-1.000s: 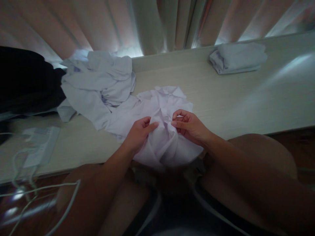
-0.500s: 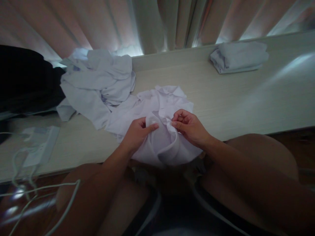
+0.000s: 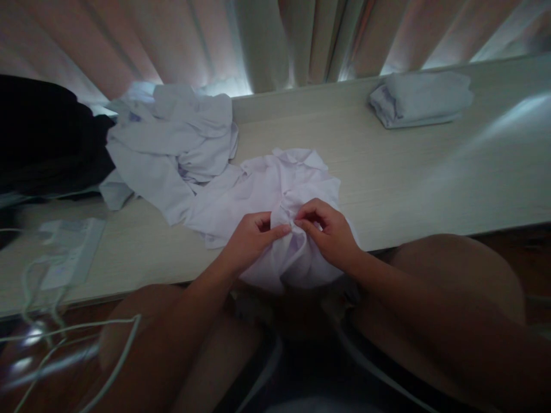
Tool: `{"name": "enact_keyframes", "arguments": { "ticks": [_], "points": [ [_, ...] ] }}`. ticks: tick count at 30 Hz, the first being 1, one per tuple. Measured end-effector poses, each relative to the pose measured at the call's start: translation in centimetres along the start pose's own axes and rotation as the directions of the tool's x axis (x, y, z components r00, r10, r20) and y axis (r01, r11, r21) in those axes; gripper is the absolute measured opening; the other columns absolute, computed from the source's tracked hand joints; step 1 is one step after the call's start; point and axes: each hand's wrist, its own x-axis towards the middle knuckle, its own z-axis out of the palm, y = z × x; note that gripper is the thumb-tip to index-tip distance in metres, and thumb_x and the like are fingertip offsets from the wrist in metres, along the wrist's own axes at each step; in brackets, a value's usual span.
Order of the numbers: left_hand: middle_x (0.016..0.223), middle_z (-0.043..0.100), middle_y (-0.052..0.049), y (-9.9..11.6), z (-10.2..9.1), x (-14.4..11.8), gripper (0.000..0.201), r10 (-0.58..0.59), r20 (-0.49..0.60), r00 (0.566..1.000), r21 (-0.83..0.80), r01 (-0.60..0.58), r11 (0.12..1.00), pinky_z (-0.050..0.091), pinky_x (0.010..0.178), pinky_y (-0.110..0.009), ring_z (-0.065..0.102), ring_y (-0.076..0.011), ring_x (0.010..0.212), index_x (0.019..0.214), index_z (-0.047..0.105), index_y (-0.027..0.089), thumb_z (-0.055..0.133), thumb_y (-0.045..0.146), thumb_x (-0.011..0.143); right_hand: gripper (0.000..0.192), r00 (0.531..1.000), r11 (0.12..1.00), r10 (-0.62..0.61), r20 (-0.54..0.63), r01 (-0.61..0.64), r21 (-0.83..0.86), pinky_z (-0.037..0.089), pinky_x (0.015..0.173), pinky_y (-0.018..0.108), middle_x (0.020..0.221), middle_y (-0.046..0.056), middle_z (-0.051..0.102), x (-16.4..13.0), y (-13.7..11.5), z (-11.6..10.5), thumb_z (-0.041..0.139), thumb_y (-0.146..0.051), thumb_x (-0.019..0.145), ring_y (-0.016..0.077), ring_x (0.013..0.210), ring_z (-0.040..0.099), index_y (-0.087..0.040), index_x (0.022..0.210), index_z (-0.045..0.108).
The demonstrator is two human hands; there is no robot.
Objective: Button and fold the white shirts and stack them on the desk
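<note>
- While a white garment (image 3: 279,183) is pinched by left hand (image 3: 252,238) and right hand (image 3: 329,232), one crumpled pile (image 3: 172,143) lies beside.
- One folded stack (image 3: 419,100) rests well apart on the tabletop (image 3: 408,172).

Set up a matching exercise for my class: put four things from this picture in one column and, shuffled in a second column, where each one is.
Things:
1. white garment
2. folded cloth
3. crumpled pile of clothes
4. white cable

Places:
A. far right of the table, by the curtain
B. low at the left, near the floor
C. pinched between left hand and right hand
D. far left of the table

Pairs: 1-C, 2-A, 3-D, 4-B
</note>
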Motion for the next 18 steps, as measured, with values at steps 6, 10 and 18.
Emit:
{"name": "enact_keyframes", "arguments": {
  "ticks": [6, 10, 18],
  "points": [
    [0.088, 0.076, -0.005, -0.1, 0.1, 0.2, 0.035, -0.037, -0.037, 0.999, -0.010, 0.037, 0.999, 0.051, 0.069, -0.029, 0.066, -0.0208, 0.079, 0.091, 0.076, 0.016, 0.071, 0.049, 0.079, 0.013, 0.996, 0.986, -0.077, 0.038, 0.082, -0.148, 0.047, 0.076, 0.034, 0.089, 0.004, 0.067, -0.2, -0.5, -0.2, 0.066, -0.034, 0.089, 0.0197, 0.084, 0.061, -0.025, 0.094, 0.073],
    [0.093, 0.076, -0.005, -0.5, 0.4, 0.3, 0.032, -0.040, -0.050, 0.998, -0.047, 0.038, 0.998, 0.052, 0.071, -0.029, 0.068, -0.0212, 0.082, 0.096, 0.076, 0.017, 0.070, 0.044, 0.080, 0.015, 0.999, 0.990, -0.004, 0.047, 0.011, -0.142, 0.048, 0.078, 0.035, 0.092, 0.004, 0.072, -0.4, -0.2, -0.1, 0.069, -0.033, 0.088, 0.0205, 0.085, 0.064, -0.026, 0.099, 0.075],
    [0.089, 0.076, -0.005, -0.7, 1.1, 0.2, 0.034, -0.020, -0.073, 0.997, 0.000, 0.020, 1.000, 0.052, 0.069, -0.030, 0.067, -0.0220, 0.080, 0.095, 0.076, 0.017, 0.067, 0.048, 0.082, 0.017, 0.978, 0.977, 0.209, 0.026, -0.210, 0.047, 0.052, 0.077, 0.036, 0.094, 0.004, 0.076, -0.5, -0.3, 0.2, 0.072, -0.036, 0.083, 0.0214, 0.084, 0.068, -0.026, 0.096, 0.078]
  ]
}}
